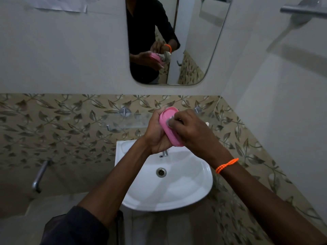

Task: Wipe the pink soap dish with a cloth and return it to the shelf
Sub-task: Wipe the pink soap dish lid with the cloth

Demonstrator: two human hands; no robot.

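Observation:
My left hand (156,134) grips the pink soap dish (168,119) from the left and below, holding it tilted above the white basin. My right hand (193,131) presses a small whitish cloth (169,122) into the dish's hollow; most of the cloth is hidden under my fingers. An orange bead band circles my right wrist. Behind my hands, a glass shelf (127,122) on metal brackets runs along the leaf-patterned tiles.
A white wash basin (192,188) with a drain and a small tap (164,153) sits below my hands. A mirror (194,41) hangs above and reflects the hands. A metal spout (39,175) juts from the left wall; a towel bar (300,10) is at the upper right.

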